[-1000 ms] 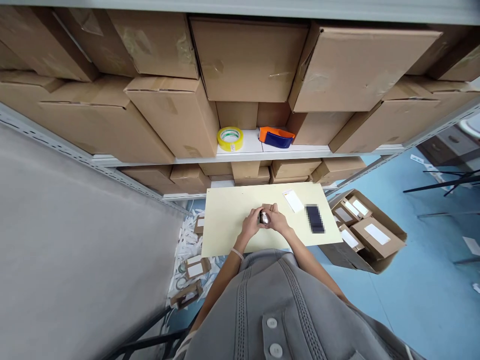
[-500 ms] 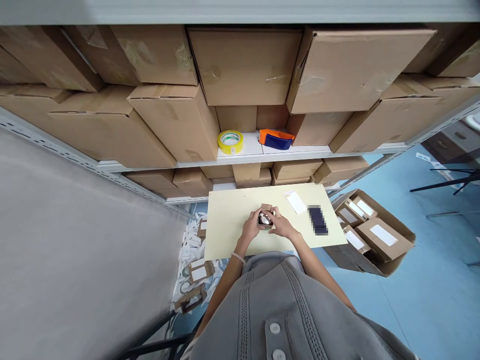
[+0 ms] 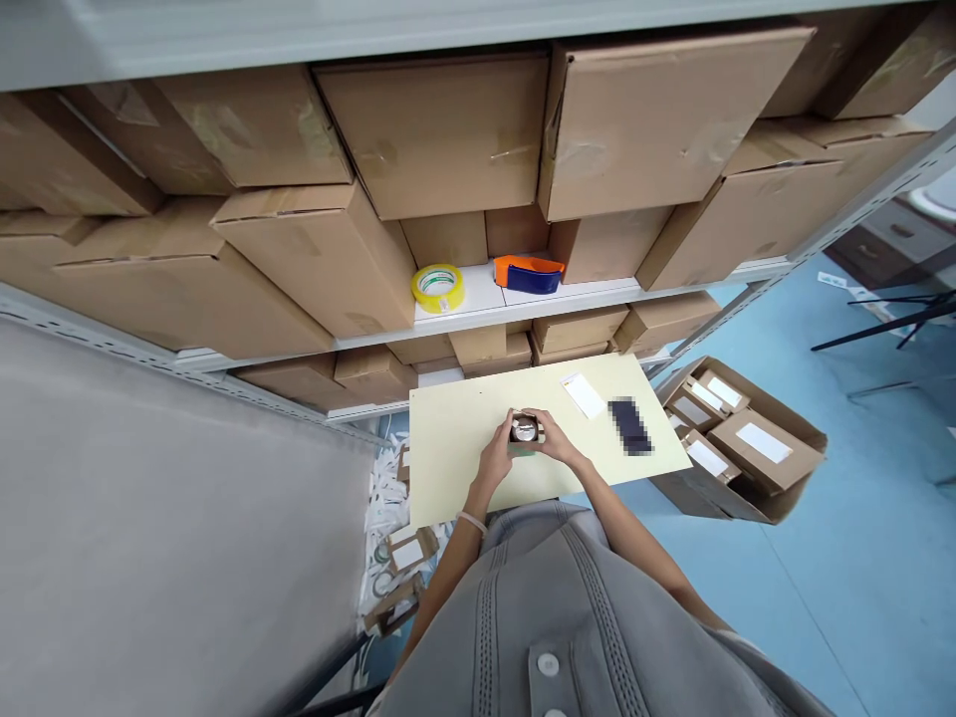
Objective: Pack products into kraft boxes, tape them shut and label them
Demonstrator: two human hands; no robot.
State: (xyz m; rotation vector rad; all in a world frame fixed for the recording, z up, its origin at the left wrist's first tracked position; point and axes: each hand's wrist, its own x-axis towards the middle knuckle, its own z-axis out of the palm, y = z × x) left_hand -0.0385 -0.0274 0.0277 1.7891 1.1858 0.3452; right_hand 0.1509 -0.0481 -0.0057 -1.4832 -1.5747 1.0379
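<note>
Over the pale yellow tabletop (image 3: 455, 468), both hands hold a small open box (image 3: 525, 447) close to my body. Inside it shows a round, shiny dark-and-silver item (image 3: 525, 428), too small to name surely. My left hand (image 3: 494, 456) is closed along the box's left side. From the right, my right hand (image 3: 558, 441) curls its fingers round the far edge and right side. A white card (image 3: 584, 395) and a dark pixelated rectangle (image 3: 630, 426) lie on the tabletop to the right of my hands.
Shelves ahead hold several cardboard boxes (image 3: 440, 139), a yellow tape roll (image 3: 438, 288) and an orange-and-blue tape dispenser (image 3: 529, 274). An open carton (image 3: 803, 468) of smaller boxes stands on the floor at right. White scraps (image 3: 384, 478) litter the floor at left.
My fingers have shifted from over the round item to the box's sides, so the item shows more fully. The brown flap behind it no longer shows. The head view has tilted slightly.
</note>
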